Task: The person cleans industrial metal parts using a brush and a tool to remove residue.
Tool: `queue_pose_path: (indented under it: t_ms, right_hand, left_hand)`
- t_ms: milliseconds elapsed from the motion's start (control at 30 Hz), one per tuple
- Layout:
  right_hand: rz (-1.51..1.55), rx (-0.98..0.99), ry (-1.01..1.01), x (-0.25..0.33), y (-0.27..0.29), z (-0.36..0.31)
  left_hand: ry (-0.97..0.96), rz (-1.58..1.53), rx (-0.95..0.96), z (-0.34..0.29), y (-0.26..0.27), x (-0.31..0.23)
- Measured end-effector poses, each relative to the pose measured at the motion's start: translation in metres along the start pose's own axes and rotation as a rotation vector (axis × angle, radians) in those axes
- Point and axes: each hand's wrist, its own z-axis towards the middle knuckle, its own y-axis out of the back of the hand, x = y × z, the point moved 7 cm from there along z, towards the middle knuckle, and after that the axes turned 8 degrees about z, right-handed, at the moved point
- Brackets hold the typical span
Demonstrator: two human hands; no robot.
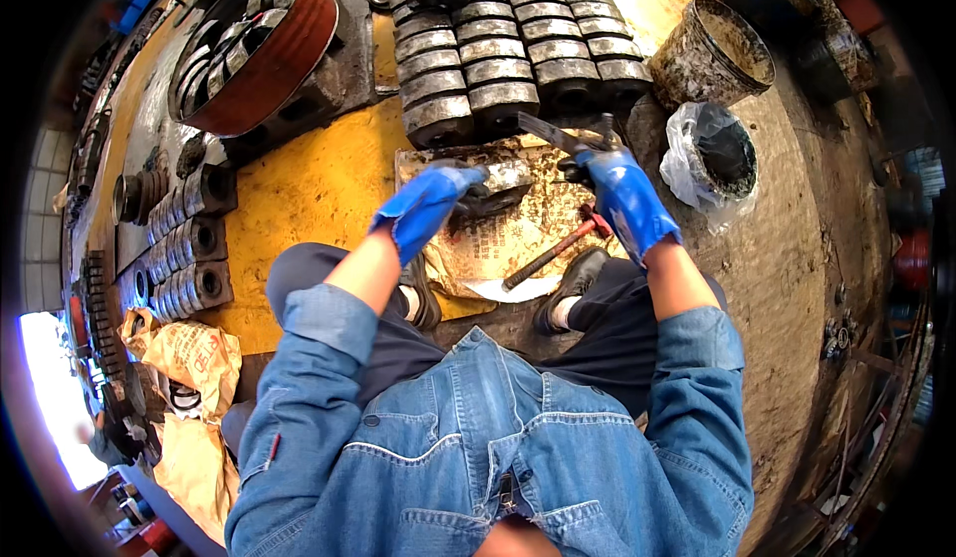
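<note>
My left hand point(433, 202), in a blue glove, is closed on the left end of a greasy metal block point(506, 181) with a rounded top. The block rests on a stained paper sheet point(468, 268) between my feet. My right hand point(619, 197), gloved alike, grips a flat dark metal blade point(546, 131) that sticks out to the left above the block. Its handle is hidden in my fingers. A hammer point(558, 248) with a reddish handle lies slantwise on the sheet below my right hand, its head close to the glove.
Rows of similar metal blocks point(498, 69) stand just ahead. A rusty drum section point(269, 84) holds more parts at the far left. At right are a dirty bucket point(687, 64) and a plastic-lined pail point(685, 164). More blocks point(189, 248) and paper sacks point(194, 363) lie left.
</note>
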Motion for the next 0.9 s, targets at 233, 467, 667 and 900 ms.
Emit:
queue_pose_path:
  t_ms: [233,467,667,900]
  right_hand:
    - [-0.997,0.125,0.291,0.003,-0.028,0.019]
    - [-0.953,0.237,0.327,-0.002,-0.032,0.022]
    - [-1.382,0.554,0.504,-0.022,-0.080,0.057]
    - [-1.358,0.692,0.267,-0.121,-0.128,0.163]
  left_hand:
    - [0.280,-0.819,0.006,-0.001,-0.094,0.107]
    - [0.446,-1.018,-0.146,0.036,-0.125,0.167]
    - [0.257,-1.203,-0.255,0.070,-0.135,0.168]
    - [0.361,-1.015,-0.286,0.070,-0.130,0.149]
